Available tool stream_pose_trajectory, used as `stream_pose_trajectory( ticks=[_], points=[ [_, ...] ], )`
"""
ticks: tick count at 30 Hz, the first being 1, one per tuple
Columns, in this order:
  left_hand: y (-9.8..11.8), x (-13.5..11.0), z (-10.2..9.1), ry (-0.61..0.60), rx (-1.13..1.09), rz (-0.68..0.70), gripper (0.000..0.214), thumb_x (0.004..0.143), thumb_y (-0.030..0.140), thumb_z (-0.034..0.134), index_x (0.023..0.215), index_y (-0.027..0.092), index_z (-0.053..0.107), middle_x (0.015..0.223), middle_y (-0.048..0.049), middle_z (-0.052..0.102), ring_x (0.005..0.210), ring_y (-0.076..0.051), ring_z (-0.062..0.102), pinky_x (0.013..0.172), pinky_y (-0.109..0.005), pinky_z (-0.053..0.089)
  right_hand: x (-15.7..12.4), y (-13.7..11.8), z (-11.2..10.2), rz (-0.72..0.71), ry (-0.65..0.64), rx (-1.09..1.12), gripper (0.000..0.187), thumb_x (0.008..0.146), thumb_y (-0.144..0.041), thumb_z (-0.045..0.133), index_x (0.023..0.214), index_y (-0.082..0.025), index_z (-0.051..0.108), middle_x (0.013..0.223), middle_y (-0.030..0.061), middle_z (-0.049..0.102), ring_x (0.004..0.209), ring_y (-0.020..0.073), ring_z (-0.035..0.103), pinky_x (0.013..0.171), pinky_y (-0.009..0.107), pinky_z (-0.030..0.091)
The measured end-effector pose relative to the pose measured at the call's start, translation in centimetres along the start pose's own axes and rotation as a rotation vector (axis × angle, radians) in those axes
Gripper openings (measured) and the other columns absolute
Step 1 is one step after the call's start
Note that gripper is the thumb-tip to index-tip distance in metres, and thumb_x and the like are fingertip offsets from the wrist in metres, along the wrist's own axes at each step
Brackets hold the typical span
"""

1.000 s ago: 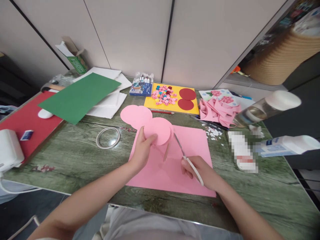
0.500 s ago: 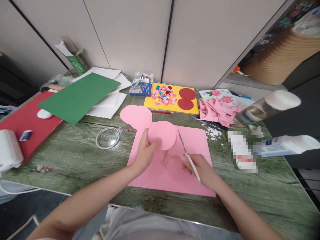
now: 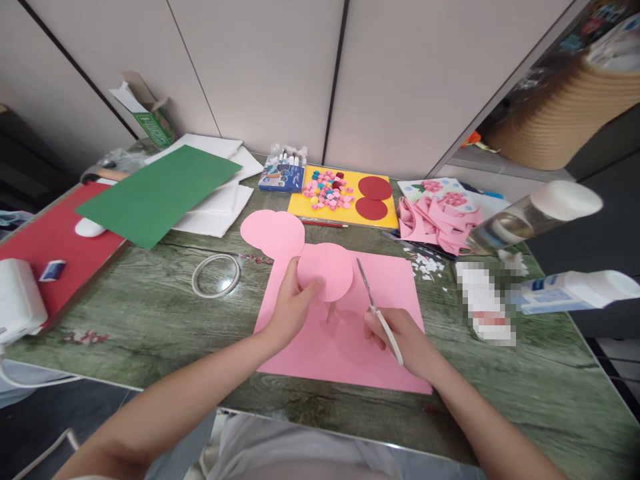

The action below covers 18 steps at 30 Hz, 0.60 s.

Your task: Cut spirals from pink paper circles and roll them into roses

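Note:
Between the thumb and fingers of my left hand [image 3: 294, 303] is a round pink paper circle [image 3: 331, 270], held up over a larger pink sheet [image 3: 300, 353]. My right hand [image 3: 400, 337] is closed around the white handles of a pair of scissors [image 3: 387, 335]. Their blades point up and away, just to the right of the circle's edge and apart from it. A small strip of paper [image 3: 331, 310] shows just below the circle. Other cut pink circles [image 3: 270, 230] lie overlapping at the sheet's upper left corner.
A roll of tape [image 3: 216, 275] lies left of the sheet. Behind stand a yellow sheet [image 3: 345, 213] with pompoms [image 3: 327, 190] and dark red circles [image 3: 371, 208], and a marker box [image 3: 281, 177]. Pink scraps [image 3: 437, 223] and bottles [image 3: 575, 290] are on the right, green paper [image 3: 160, 193] on the left.
The paper circle and both hands have shifted very slightly to the right. The grip on the circle and on the scissors is the same.

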<state>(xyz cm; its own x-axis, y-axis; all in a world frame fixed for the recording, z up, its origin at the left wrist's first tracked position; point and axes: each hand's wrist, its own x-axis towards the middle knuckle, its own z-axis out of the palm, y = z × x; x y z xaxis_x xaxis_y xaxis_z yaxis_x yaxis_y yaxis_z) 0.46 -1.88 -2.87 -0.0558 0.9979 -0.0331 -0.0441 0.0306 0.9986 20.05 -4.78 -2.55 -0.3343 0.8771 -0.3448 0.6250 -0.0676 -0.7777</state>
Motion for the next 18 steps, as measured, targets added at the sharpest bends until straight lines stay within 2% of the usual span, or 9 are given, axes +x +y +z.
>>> stream_pose_trajectory(
  ticks=[18],
  points=[
    [0.01, -0.02, -0.05, 0.011, 0.029, 0.004, 0.021, 0.075, 0.02, 0.052, 0.095, 0.017, 0.048, 0.091, -0.0014, 0.052, 0.085, -0.014, 0.049, 0.075, -0.025, 0.041, 0.14, 0.11, -0.1, 0.001, -0.012, -0.026, 0.044, 0.087, -0.046, 0.033, 0.06, -0.017, 0.051, 0.05, -0.0016, 0.046, 0.05, 0.0117, 0.044, 0.048, 0.022, 0.03]
  ],
)
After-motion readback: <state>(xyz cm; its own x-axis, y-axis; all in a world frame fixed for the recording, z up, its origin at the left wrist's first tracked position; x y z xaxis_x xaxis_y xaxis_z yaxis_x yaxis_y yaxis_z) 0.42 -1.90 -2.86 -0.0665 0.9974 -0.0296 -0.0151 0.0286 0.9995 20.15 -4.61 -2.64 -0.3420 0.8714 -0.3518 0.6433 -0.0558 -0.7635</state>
